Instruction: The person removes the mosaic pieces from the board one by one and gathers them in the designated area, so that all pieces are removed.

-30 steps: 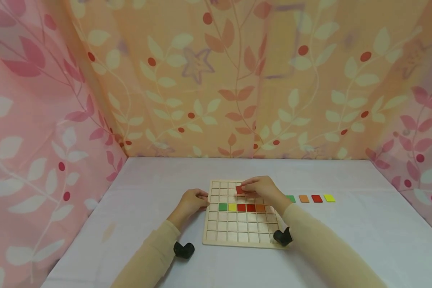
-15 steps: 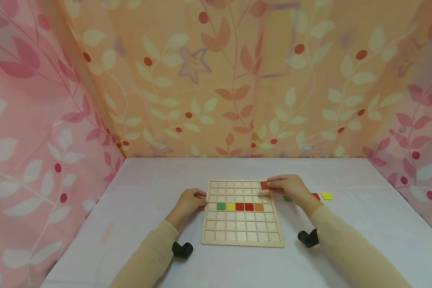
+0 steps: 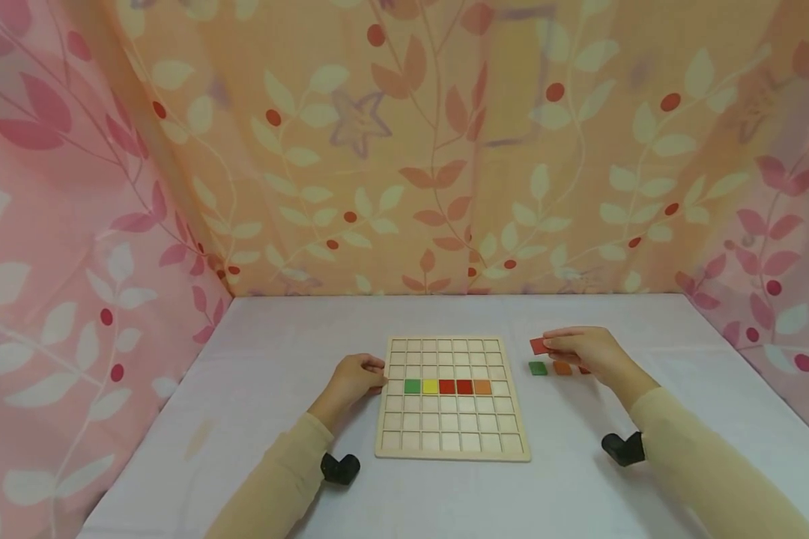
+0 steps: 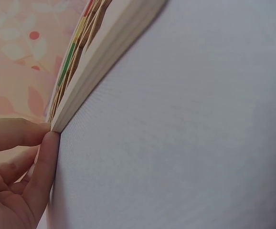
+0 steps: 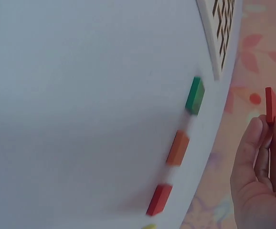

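My right hand (image 3: 589, 352) pinches a red square tile (image 3: 538, 346) by its edge, raised above the table to the right of the board. In the right wrist view the red tile (image 5: 270, 105) stands up from between the thumb and fingertips. My left hand (image 3: 350, 383) grips the left edge of a wooden grid board (image 3: 452, 455), thumb and finger meeting at its rim in the left wrist view. One row of the board holds a green tile (image 3: 413, 386), a yellow tile (image 3: 430, 386), two red tiles (image 3: 447, 387) and an orange tile (image 3: 482, 387), side by side.
Right of the board, a green tile (image 3: 538, 368), an orange tile (image 3: 562, 368) and a red tile (image 5: 159, 199) lie in a line. A yellow tile (image 5: 149, 226) barely shows. Floral cloth (image 3: 445, 150) walls surround the white table (image 3: 276, 329).
My right hand has moved right with the red tile, from above the board to above the loose tiles. The left hand stays at the board's edge. The view has shifted slightly.
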A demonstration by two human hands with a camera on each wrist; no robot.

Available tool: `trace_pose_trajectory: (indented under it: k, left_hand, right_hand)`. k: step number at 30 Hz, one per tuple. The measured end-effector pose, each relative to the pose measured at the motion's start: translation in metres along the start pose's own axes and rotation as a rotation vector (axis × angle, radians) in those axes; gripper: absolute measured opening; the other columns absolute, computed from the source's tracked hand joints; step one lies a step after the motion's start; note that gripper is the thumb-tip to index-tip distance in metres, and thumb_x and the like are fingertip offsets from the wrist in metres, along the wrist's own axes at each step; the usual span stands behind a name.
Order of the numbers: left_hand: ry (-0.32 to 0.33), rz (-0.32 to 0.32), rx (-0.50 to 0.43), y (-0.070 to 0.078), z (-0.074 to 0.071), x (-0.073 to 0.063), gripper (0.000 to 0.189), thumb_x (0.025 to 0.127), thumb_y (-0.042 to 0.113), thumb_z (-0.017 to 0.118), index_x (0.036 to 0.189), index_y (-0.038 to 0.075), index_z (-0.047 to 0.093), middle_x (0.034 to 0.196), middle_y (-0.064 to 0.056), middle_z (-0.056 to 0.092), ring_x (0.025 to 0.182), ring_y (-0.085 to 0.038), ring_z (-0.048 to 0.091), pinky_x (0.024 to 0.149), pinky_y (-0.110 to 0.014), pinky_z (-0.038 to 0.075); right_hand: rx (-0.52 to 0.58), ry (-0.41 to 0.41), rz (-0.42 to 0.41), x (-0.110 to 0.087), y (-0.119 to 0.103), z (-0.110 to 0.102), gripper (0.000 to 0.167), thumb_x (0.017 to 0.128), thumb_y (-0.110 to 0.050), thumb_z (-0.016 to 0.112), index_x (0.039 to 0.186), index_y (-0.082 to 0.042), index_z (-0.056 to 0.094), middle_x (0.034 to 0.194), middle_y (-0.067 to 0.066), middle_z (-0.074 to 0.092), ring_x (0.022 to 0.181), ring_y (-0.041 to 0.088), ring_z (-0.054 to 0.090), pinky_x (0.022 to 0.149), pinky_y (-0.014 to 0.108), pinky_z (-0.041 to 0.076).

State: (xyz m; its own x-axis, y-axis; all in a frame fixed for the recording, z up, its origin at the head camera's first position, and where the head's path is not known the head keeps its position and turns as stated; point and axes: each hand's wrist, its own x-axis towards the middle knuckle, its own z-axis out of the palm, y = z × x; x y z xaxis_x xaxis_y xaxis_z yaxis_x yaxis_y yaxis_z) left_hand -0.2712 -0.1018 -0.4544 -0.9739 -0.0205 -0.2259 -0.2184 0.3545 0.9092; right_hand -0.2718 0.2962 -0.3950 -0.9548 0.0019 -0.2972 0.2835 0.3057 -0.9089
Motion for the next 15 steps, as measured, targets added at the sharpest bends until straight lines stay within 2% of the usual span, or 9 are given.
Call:
trace_pose_trajectory:
  k: [4,8,15]
  left_hand:
    - [-0.001,0.005,-0.003,-0.001,-0.002,0.001,0.025,0.082,-0.009,0.070,0.107,-0.005,0.067,0.085,-0.006,0.063,0.071,-0.011,0.060,0.062,-0.022,0.058]
    - [0.000,0.003,-0.001,0.000,-0.002,0.000,0.025,0.082,-0.008,0.070,0.107,-0.005,0.067,0.086,-0.007,0.064,0.071,-0.011,0.060,0.063,-0.022,0.058]
    - [-0.005,0.012,-0.007,0.002,-0.001,-0.001,0.025,0.083,-0.009,0.068,0.108,-0.006,0.067,0.086,-0.007,0.064,0.070,-0.011,0.060,0.063,-0.022,0.058]
  right_hand:
    - [0.013,0.005,0.033,-0.002,0.005,-0.017,0.062,0.095,-0.026,0.069,0.143,0.005,0.047,0.098,-0.010,0.069,0.088,0.005,0.070,0.091,0.028,0.058]
    - [0.056,0.014,0.074,-0.004,0.009,-0.033,0.064,0.095,-0.026,0.069,0.146,0.004,0.044,0.097,-0.010,0.066,0.086,0.004,0.068,0.089,0.025,0.058]
    - [0.107,0.027,0.099,-0.010,0.019,-0.059,0.065,0.095,-0.026,0.068,0.147,0.004,0.043,0.086,-0.018,0.062,0.083,0.001,0.067,0.087,0.025,0.059]
